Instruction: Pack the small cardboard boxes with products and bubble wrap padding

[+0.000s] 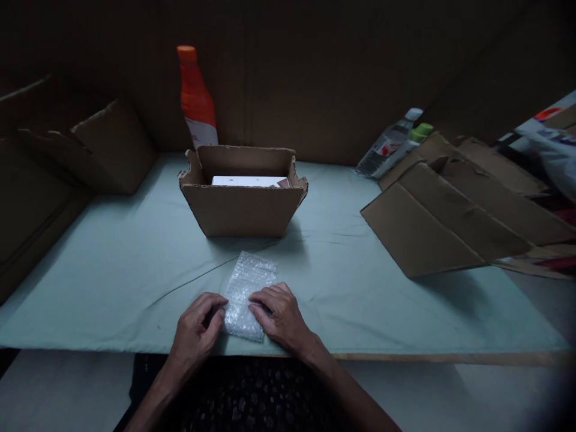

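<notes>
- Lower centre, near the table's front edge: bubble wrap packet (249,287) lies flat on green cloth (112,270), right hand (279,315) spread flat and pressing its right side.
- left hand (197,329) curled against its left edge; pinching or just touching, cannot tell.
- Bare cloth either side; cardboard box (243,210) just behind, centre frame.
- Packet contents unreadable; flattened cardboard (445,222) cut off at right.

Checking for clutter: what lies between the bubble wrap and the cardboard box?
Head view: only bare green cloth separates the bubble wrap from the cardboard box.
</notes>
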